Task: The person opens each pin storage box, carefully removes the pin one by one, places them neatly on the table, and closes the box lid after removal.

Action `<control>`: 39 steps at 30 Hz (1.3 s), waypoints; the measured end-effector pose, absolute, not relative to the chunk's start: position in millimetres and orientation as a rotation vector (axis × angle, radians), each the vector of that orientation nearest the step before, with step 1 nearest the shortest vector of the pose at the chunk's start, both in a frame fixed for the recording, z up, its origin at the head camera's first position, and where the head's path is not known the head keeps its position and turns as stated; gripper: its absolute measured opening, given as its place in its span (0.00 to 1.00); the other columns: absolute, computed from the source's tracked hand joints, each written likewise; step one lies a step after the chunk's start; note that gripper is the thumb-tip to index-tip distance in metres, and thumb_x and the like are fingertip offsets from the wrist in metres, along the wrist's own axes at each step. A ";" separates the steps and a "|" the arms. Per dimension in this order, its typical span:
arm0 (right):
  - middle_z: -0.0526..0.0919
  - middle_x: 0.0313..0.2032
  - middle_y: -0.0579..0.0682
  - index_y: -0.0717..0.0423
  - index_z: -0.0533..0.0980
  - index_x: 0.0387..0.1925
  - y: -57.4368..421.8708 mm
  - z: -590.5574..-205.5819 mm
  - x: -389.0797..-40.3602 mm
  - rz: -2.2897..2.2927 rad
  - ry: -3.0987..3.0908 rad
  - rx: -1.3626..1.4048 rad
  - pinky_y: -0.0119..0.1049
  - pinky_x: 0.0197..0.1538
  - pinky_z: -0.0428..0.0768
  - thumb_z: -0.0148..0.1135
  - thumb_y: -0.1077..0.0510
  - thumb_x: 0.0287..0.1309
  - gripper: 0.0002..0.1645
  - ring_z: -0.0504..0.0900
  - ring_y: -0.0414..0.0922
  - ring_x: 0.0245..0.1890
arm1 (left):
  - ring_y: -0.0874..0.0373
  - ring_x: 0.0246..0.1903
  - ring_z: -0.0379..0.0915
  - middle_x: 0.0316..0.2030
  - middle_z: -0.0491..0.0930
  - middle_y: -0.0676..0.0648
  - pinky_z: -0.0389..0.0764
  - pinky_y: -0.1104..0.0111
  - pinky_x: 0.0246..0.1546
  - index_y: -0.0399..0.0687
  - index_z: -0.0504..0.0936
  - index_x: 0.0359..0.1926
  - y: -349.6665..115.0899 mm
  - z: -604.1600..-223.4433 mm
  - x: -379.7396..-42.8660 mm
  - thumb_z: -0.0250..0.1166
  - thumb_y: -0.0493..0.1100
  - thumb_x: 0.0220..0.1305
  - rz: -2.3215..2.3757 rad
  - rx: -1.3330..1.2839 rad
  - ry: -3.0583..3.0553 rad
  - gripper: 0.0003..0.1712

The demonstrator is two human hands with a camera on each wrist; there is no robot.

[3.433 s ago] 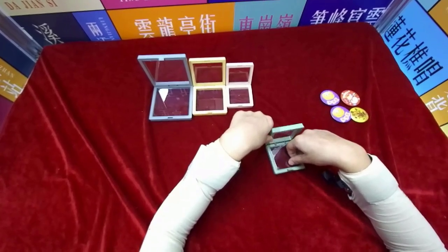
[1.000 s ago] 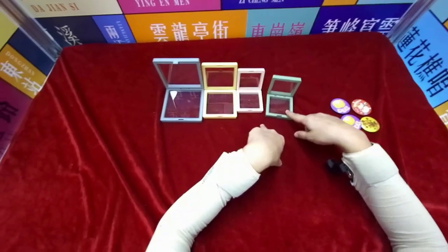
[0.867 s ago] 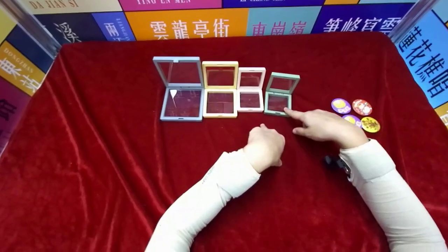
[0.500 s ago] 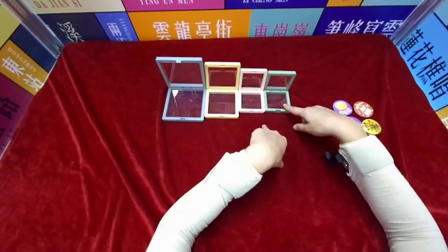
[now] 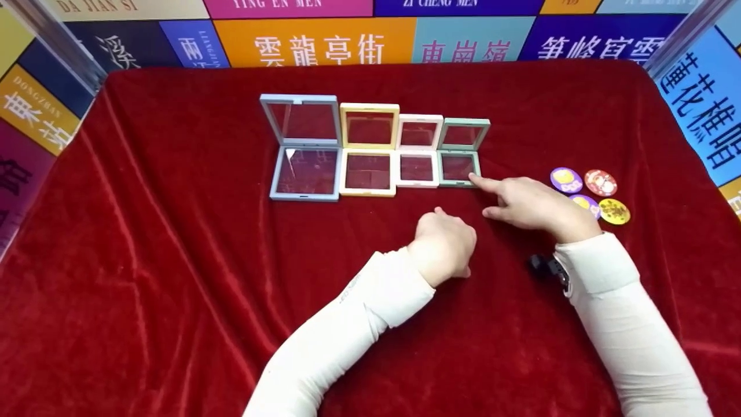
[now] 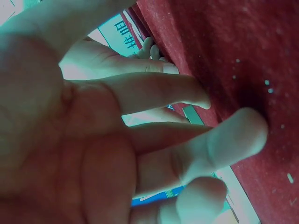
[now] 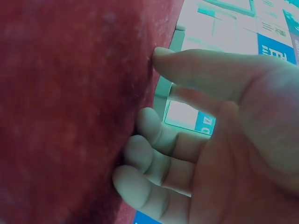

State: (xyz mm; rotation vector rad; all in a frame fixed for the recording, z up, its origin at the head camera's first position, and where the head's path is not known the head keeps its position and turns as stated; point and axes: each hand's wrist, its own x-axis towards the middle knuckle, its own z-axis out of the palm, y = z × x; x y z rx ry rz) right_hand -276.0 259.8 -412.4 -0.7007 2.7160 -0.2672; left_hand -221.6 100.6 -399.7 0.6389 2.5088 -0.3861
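Note:
Four-sided hinged display frames stand open in a row: a large blue frame (image 5: 305, 171), a yellow frame (image 5: 368, 172), a small pink frame (image 5: 417, 169) and a small green frame (image 5: 465, 134) at the right end, side against side. My right hand (image 5: 535, 205) reaches out its index finger, whose tip touches the green frame's front right corner; the other fingers curl loosely in the right wrist view. In front of the row my left hand (image 5: 444, 244) stays low over the cloth, holding nothing. Its relaxed fingers (image 6: 238, 135) show in the left wrist view.
Several round badges lie right of the frames: a purple badge (image 5: 565, 180), a red badge (image 5: 601, 182), a yellow badge (image 5: 614, 212) and a second purple one partly behind my right hand. Red velvet cloth (image 5: 173, 260) covers the table. Panels with lettering (image 5: 318, 46) border it.
Both hands held the green frame earlier, nearer me. It then stood farther back, apart from the pink frame, and my right finger pushed it left against it. The left hand let go and drew back.

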 end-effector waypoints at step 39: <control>0.64 0.68 0.61 0.54 0.60 0.69 190.0 -321.0 -309.6 -0.389 2.755 -0.693 0.57 0.71 0.54 0.43 0.36 0.67 0.39 0.57 0.61 0.70 | 0.46 0.75 0.40 0.74 0.49 0.40 0.44 0.50 0.74 0.49 0.57 0.72 -81.5 -367.8 -303.9 0.55 0.58 0.66 0.828 0.256 3.275 0.38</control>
